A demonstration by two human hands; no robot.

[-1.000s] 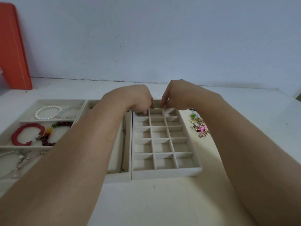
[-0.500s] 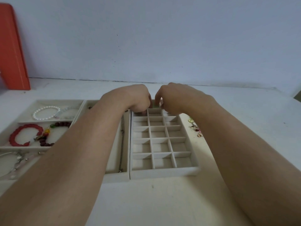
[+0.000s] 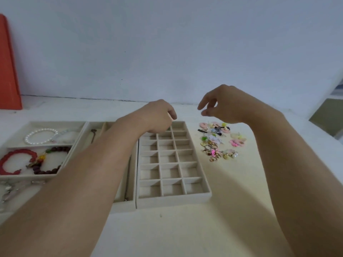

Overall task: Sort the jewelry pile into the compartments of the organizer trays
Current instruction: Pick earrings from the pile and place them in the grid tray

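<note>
A beige grid tray [image 3: 172,200] with several small square compartments lies in the middle; the ones I can see hold nothing. My left hand [image 3: 159,115] hangs over its far left corner with fingers curled downward, their tips hidden behind the hand. My right hand [image 3: 222,104] hovers above the table to the right of the tray's far end, fingers loosely curled and holding nothing. Just below it lies the jewelry pile [image 3: 215,143] of small pink, green and gold pieces, right of the tray.
A long-compartment tray [image 3: 124,204] with a thin chain [image 3: 128,179] adjoins the grid tray on the left. Further left a tray [image 3: 37,176] holds a pearl bracelet [image 3: 40,135], a red bracelet [image 3: 11,158] and a dark bead bracelet [image 3: 52,164]. An orange panel [image 3: 7,71] stands far left.
My right hand has lifted off the grid tray's far end and moved right, above the pile, with its fingers loosened. My left hand stays at the tray's far left corner.
</note>
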